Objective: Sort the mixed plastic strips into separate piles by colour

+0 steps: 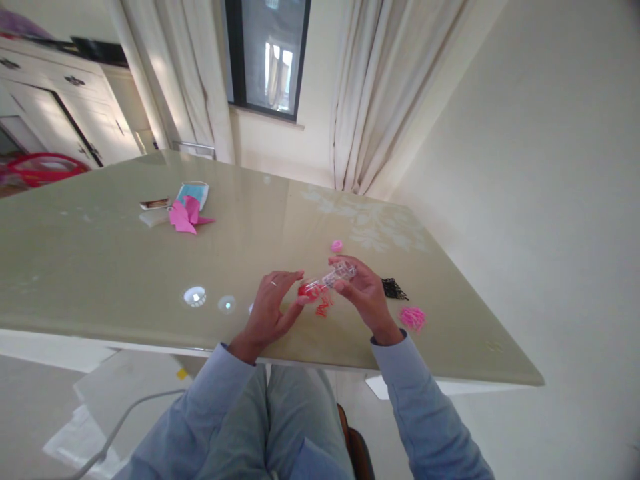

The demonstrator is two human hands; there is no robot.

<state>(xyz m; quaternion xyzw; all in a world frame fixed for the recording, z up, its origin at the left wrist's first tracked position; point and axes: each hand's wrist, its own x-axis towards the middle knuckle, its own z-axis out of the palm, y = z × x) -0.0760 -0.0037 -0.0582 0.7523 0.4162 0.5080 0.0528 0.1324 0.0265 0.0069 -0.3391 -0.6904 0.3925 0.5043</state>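
Note:
In front of me, over the table, is a shiny clear plastic packet (341,271) with small red strands or bands (311,289) at its left end. My right hand (364,293) is closed round the packet's clear right end, thumb against the near side. The thumb and index finger of my left hand (273,308) lie on either side of the red end and appear to touch it; a ring shows on one finger. Below the packet, loose red strands (323,307) lie on the tabletop. Whether the packet is open at that end is hard to see.
Right of my hands lie a black pile of strands (394,289) and a pink pile (413,318). A small pink ring-shaped object (337,246) sits beyond them. Farther left are pink paper (186,215) and a blue face mask (194,194). The table's near edge (150,345) is close to my lap.

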